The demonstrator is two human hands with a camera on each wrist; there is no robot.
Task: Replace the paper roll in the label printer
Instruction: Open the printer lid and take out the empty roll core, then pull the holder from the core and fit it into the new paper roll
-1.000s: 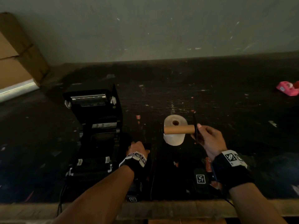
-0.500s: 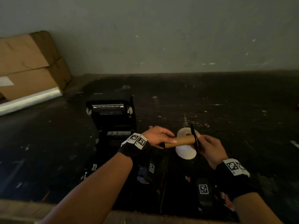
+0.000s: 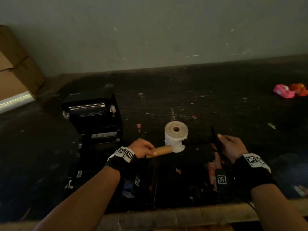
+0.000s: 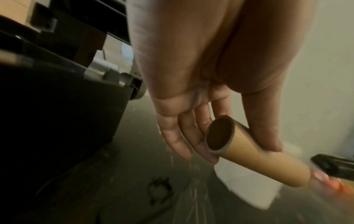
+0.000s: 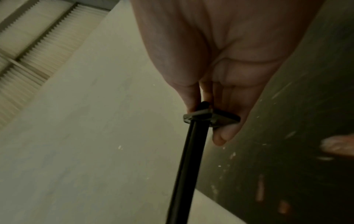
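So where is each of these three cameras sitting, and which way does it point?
Head: on the head, looking down at the table, printer, paper roll; both forearms and hands show.
Left wrist: along the left hand, which holds the tube.
Right wrist: along the right hand, which pinches the spindle.
Shared: head and left wrist both show tube, roll, printer.

A brown cardboard core is seen, and a white paper roll with a beige top face. The label printer is black, with a silver bar at its far edge. The spindle is black. Black wristbands carry black-and-white square markers. The table is black, flecked white and red. At far right, pink and orange items are seen. The box at far left is brown.
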